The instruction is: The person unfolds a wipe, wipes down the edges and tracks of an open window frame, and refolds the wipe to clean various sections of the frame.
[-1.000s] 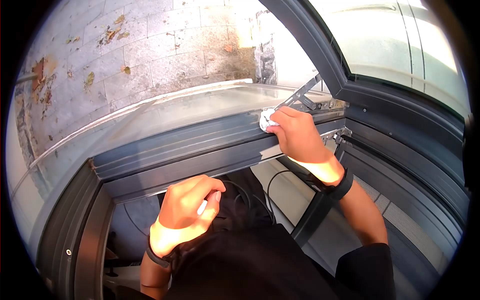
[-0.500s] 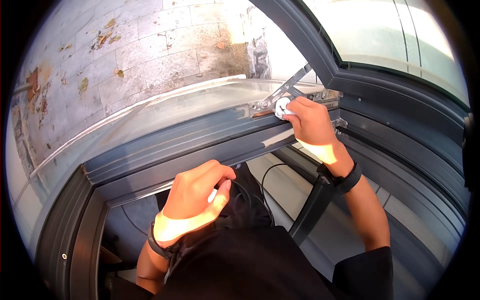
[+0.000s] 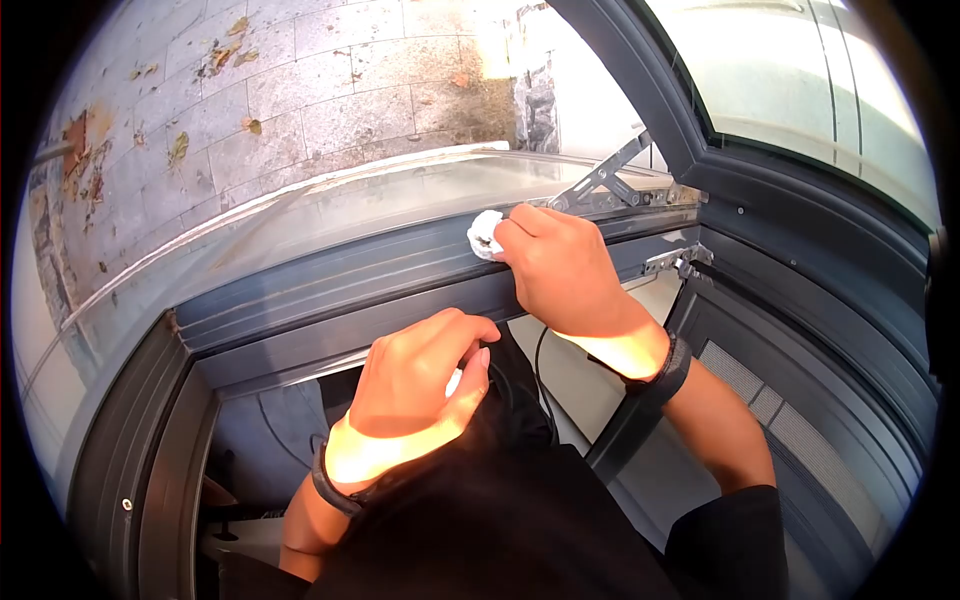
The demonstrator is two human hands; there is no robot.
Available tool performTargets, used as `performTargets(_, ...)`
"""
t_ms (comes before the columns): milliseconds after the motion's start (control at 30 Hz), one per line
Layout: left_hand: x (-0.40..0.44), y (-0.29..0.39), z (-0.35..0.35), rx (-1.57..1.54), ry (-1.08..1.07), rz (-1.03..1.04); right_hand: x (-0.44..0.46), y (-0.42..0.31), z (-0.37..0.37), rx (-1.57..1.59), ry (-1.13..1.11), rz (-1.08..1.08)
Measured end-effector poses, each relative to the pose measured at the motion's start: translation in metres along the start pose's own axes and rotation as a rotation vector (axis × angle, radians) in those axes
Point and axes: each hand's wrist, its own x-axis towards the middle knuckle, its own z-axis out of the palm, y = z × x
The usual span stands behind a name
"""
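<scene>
My right hand pinches a crumpled white tissue with dark smudges on it. The tissue rests against the grooved sill of a dark grey window frame. Lower and to the left, my left hand is curled just on my side of the sill. A bit of a small white wad shows between its thumb and fingers; most of it is hidden. Beyond my right hand, a metal hinge arm joins the sill to the opened window sash.
Outside lies a paved ground with scattered dry leaves. A metal bracket sits at the frame's right corner. A thin black cable hangs below the sill. The dark left jamb stands at the side.
My right hand has moved left along the sill with the tissue, away from the hinge. My left hand stays curled, slightly farther right in view. The view has shifted a little.
</scene>
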Motion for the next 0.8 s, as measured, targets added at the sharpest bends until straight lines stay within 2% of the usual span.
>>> performTargets(100,-0.001,0.001,-0.001,0.013,-0.010,0.036,-0.013,0.023,-0.017,-0.022,-0.039,0.055)
performTargets(300,-0.011,-0.001,-0.002,0.040,0.014,0.082,0.022,-0.019,0.004,0.010,-0.131,-0.148)
performTargets(367,-0.013,0.000,-0.001,0.029,0.028,0.132,0.020,-0.008,0.000,0.003,-0.158,-0.168)
performTargets(467,-0.021,-0.004,-0.004,0.007,0.051,0.116,0.009,0.013,-0.015,-0.051,-0.255,-0.092)
performTargets(567,-0.025,-0.006,-0.004,-0.007,0.083,0.117,0.036,-0.022,0.005,0.027,-0.222,-0.233)
performTargets(600,-0.024,-0.004,-0.004,-0.014,0.083,0.124,0.044,-0.033,0.004,0.000,-0.275,-0.264)
performTargets(767,-0.030,-0.008,-0.010,-0.048,0.112,0.108,0.029,0.009,-0.014,-0.062,-0.368,-0.175)
performTargets(800,-0.032,-0.008,-0.012,-0.055,0.122,0.070,0.036,-0.001,-0.010,-0.045,-0.345,-0.233)
